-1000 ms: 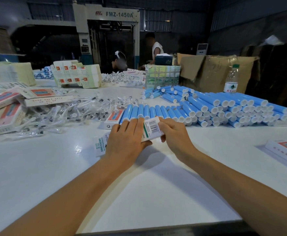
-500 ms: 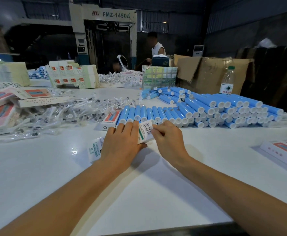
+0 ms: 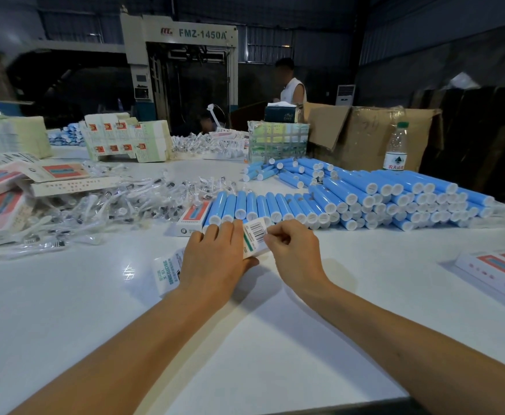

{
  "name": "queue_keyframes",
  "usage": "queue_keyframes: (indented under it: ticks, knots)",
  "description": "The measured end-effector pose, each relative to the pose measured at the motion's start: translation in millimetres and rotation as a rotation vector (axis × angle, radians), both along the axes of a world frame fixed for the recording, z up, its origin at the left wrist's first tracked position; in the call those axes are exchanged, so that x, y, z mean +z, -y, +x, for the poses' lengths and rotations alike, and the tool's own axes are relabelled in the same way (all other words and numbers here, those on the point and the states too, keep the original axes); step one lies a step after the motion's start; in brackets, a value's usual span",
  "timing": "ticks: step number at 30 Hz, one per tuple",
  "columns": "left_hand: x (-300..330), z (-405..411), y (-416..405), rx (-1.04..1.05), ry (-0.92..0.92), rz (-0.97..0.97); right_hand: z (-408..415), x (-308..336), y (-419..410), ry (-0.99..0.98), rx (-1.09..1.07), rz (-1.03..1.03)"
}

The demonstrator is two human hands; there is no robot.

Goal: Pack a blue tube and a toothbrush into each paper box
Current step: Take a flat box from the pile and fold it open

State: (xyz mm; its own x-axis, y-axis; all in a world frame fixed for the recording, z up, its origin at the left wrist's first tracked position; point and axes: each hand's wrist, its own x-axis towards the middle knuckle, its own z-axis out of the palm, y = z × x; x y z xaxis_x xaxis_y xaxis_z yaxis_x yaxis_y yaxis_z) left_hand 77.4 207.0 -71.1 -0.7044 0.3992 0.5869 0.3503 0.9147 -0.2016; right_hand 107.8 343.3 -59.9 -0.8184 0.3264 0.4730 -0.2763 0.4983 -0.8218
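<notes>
A long white paper box with a barcode and green print lies on the white table in front of me. My left hand lies over its middle, thumb curled under the near side, holding it. My right hand pinches the box's right end with curled fingers. Just beyond the hands runs a row of blue tubes with white caps. Wrapped toothbrushes lie heaped to the left. What is inside the box is hidden.
A bigger pile of blue tubes spreads right. Another small box lies by the row. Packed boxes sit at left and right. Flat cartons, a water bottle, a cardboard box and a person are at the back.
Both hands stay on the box. The right hand's fingers have curled tighter at the box's right end, and the box sits slightly farther from me against the tube row.
</notes>
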Motion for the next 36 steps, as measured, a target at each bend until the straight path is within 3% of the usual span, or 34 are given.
queue_keyframes:
  ticks: [5,11,16,18,21,23,25,28,30,33,36]
  knots:
    - [1.3,2.9,0.3,-0.026,0.003,0.003,-0.4,2.4,-1.4,0.043,0.105,-0.13]
    - [0.3,7.9,-2.3,-0.056,0.001,-0.052,-0.9,-3.1,-4.5,-0.058,0.016,0.099]
    - [0.0,4.3,-0.6,-0.054,-0.009,-0.05,-5.5,-4.8,-4.1,-0.021,0.031,0.125]
    - [1.7,3.5,-1.2,-0.051,0.016,-0.024,-6.3,-4.0,-2.8,0.009,0.069,0.03]
    - [13.4,5.2,-3.7,-0.048,0.102,0.096,-5.4,2.1,-4.3,0.021,0.102,-0.271]
    - [25.7,6.6,-0.7,-0.123,0.186,0.322,-4.7,4.8,-8.3,0.007,0.093,-0.391]
    - [38.1,8.9,5.8,-0.347,0.338,0.771,-4.0,4.5,-11.7,-0.003,0.088,-0.416]
    - [51.8,10.9,11.7,-0.636,0.733,1.594,-1.2,1.2,-8.2,-0.011,0.157,-0.253]
    - [50.7,5.0,13.6,-0.695,0.951,1.988,2.3,-0.4,-1.1,0.01,0.256,-0.094]
    - [43.9,-0.8,13.2,-0.74,1.093,2.211,5.0,-5.8,9.1,0.11,0.38,0.083]
    - [40.1,-3.1,14.2,-0.75,1.139,2.222,4.2,-10.4,12.9,0.087,0.391,0.215]
